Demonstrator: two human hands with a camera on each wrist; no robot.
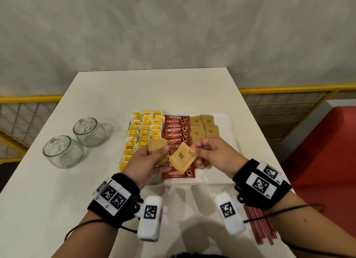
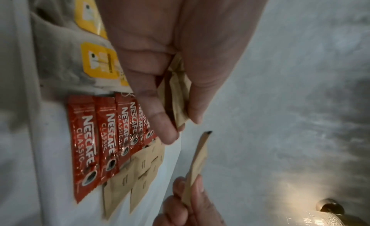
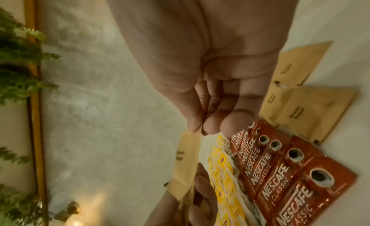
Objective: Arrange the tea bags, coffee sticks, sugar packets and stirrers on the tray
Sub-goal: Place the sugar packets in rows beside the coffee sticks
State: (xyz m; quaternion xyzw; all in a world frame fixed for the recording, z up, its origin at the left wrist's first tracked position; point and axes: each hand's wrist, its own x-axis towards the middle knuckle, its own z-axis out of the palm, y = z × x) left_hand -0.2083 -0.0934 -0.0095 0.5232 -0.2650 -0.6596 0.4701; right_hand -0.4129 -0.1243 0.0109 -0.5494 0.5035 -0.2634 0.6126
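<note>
Right hand (image 1: 210, 153) pinches one light, limp brown sugar packet (image 1: 182, 160) by its corner, best held at an edge, while left hand (image 1: 150, 162) grips a small stack (image 1: 156, 146).

We seem to be in a café or hospitality corner. A white table (image 1: 96, 180) stands against a grey textured wall (image 1: 173, 26), yellow mesh railing (image 1: 279, 111) beside it, a red seat (image 1: 327, 151) right of it, and greenery (image 3: 16, 63) nearby.
</note>
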